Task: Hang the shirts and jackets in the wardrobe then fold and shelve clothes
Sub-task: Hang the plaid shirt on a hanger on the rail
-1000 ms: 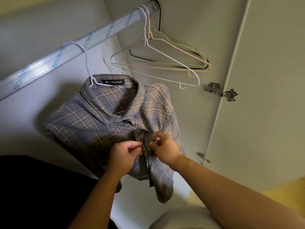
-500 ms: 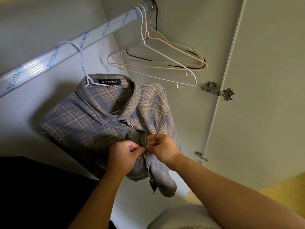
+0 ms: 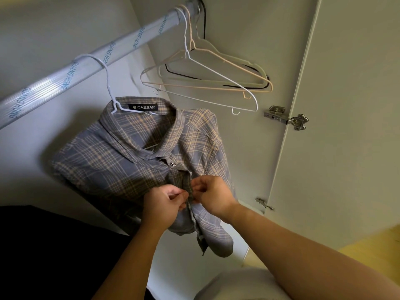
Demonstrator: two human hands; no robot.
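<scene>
Both hands, left hand [image 3: 161, 204] and right hand [image 3: 213, 195], pinch the soft plaid shirt [image 3: 134, 165] at its front placket. Shirt hangs on a thin white wire hanger [image 3: 108, 83] from the ribbed metal rail [image 3: 86, 66].

**Two hands pinched the plaid shirt's front edges together**

A grey-and-tan plaid shirt [image 3: 121, 169] hung on a white wire hanger [image 3: 108, 83] from the wardrobe rail [image 3: 54, 81]. The left hand [image 3: 161, 207] and the right hand [image 3: 213, 197] each pinched one front edge of the shirt, fingertips almost meeting, just below a dark button [image 3: 173, 163]. Further along the rail hung a bunch of bare hangers [image 3: 205, 86] in white, peach and black. On the right stood the open wardrobe door [image 3: 346, 148] on its metal hinge [image 3: 285, 119].
</scene>
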